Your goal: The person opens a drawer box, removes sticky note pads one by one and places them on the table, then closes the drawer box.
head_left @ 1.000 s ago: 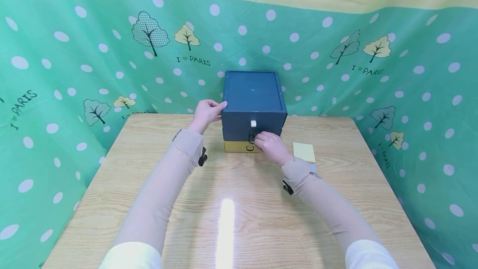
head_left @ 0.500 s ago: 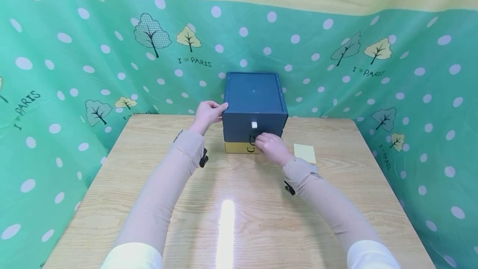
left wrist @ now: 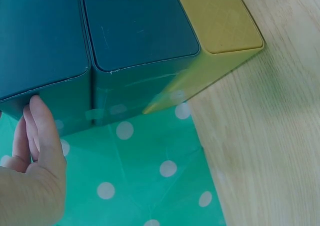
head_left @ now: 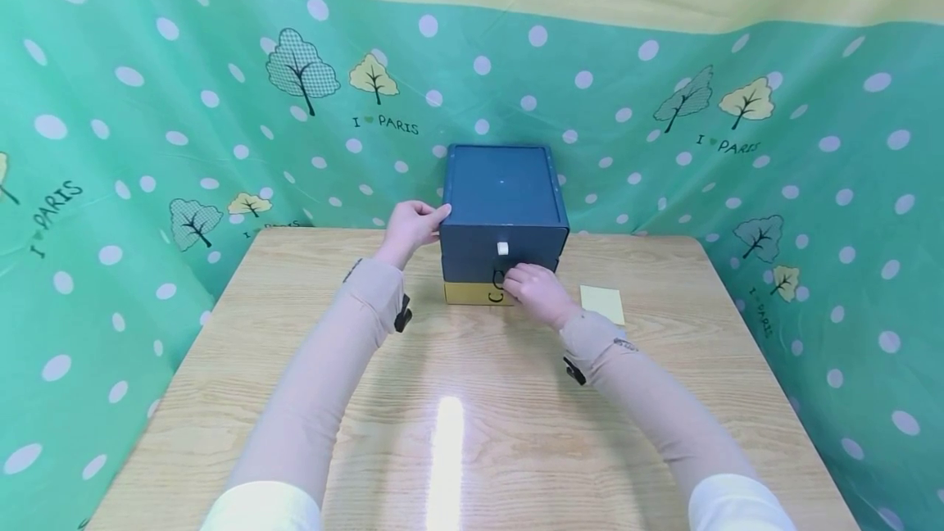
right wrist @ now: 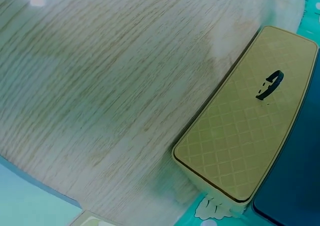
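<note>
A small drawer cabinet (head_left: 501, 187) stands at the back of the table, two dark blue tiers over a yellow bottom drawer (right wrist: 245, 121). On the top drawer's front is a white knob (head_left: 503, 248). My left hand (head_left: 411, 228) rests against the cabinet's upper left side; its straight fingers (left wrist: 47, 131) touch that wall. My right hand (head_left: 538, 293) is at the front with curled fingers at the middle drawer's black handle (head_left: 497, 279), and appears to grip it; the fingertips are partly hidden. The right wrist view does not show this hand. Both drawers look closed.
A pale yellow paper square (head_left: 601, 304) lies on the wooden table (head_left: 369, 433) right of the cabinet, beside my right wrist. A green dotted curtain (head_left: 221, 146) hangs behind and along both sides. The yellow drawer has a black handle (right wrist: 270, 85).
Both hands and the cabinet keep their places relative to each other. The whole head view has shifted very slightly downward.
</note>
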The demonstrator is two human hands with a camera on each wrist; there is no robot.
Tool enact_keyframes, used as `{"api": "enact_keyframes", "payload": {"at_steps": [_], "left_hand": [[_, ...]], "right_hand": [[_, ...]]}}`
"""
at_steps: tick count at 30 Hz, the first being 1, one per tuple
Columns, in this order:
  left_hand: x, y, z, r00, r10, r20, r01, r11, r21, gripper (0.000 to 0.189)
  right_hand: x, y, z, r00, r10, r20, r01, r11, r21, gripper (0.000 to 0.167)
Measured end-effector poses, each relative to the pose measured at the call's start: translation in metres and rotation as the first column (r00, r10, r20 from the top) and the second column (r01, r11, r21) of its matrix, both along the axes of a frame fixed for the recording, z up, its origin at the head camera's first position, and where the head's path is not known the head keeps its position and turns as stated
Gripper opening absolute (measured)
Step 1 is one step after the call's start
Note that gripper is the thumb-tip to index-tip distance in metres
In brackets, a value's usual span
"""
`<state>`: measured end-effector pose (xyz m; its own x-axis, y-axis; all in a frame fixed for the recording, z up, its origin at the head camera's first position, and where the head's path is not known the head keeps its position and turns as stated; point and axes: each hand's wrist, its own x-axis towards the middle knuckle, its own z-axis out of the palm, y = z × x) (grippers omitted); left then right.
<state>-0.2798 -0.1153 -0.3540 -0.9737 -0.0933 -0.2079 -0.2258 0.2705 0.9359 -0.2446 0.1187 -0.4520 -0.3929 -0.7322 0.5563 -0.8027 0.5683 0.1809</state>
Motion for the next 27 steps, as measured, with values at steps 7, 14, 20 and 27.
{"api": "enact_keyframes", "payload": {"at_steps": [7, 14, 20, 27], "left_hand": [[0.001, 0.001, 0.001, 1.0, 0.001, -0.003, -0.001, 1.0, 0.011, 0.031], [0.002, 0.001, 0.003, 1.0, 0.002, 0.003, -0.002, 1.0, 0.001, 0.032], [0.001, 0.001, 0.003, 1.0, 0.007, 0.007, -0.007, 1.0, 0.007, 0.032], [0.002, 0.002, 0.002, 1.0, 0.01, 0.0, -0.01, 1.0, 0.012, 0.033]], "right_hand": [[0.0, 0.001, 0.0, 1.0, -0.012, 0.018, 0.012, 1.0, 0.01, 0.012], [0.0, 0.001, 0.002, 1.0, -0.008, 0.007, 0.008, 1.0, 0.007, 0.013], [0.001, 0.003, 0.0, 0.999, 0.032, 0.018, -0.031, 0.999, -0.027, 0.013], [0.005, 0.009, -0.008, 0.997, 0.061, 0.036, -0.06, 0.997, -0.043, 0.016]]}}
